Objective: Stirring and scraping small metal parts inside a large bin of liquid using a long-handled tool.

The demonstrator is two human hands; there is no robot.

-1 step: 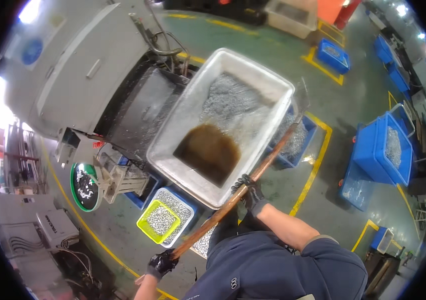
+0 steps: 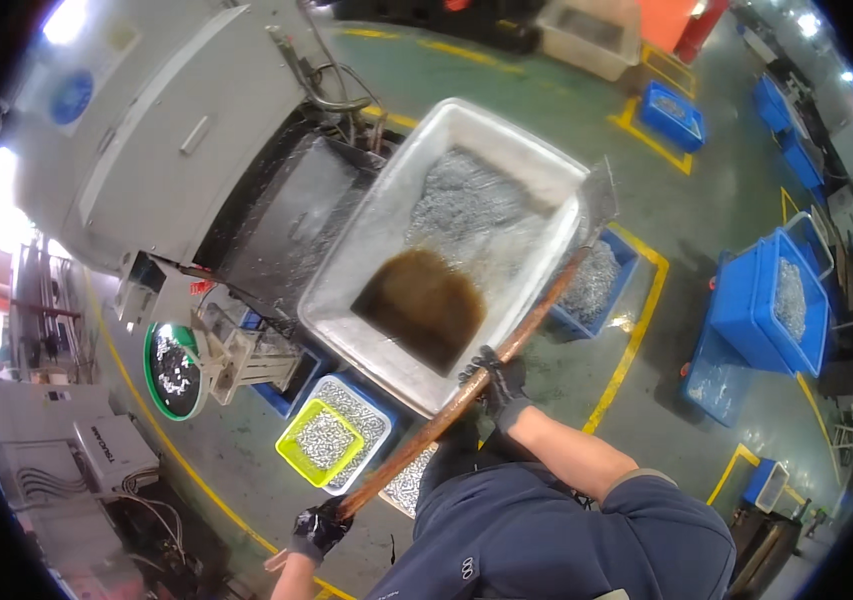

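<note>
I hold a shovel [image 2: 446, 410] slantwise across my front. Its wooden handle is gripped at the lower end by my black-gloved left hand [image 2: 320, 527]. Higher up the shaft, my gloved right hand [image 2: 498, 388] is wrapped round it. The grey metal blade [image 2: 598, 200] is at the far right corner of a large white tub [image 2: 401, 372], over or beside its rim; I cannot tell whether they touch. Inside the tub, a heap of silvery metal shavings [image 2: 466, 200] lies at the far end, and brown liquid [image 2: 421, 305] pools at the near end.
Right of the tub stands a blue bin [image 2: 629, 268] of shavings. Near its left corner, a yellow-green basket [image 2: 294, 455] of small metal parts sits on a white-lined bin. A grey machine [image 2: 176, 130] rises at left. A blue wheeled cart [image 2: 746, 300] stands at right.
The shovel's blade has turned, showing a broader grey face where it looked thin and faint before. Both hands keep their grip with scarcely any shift.
</note>
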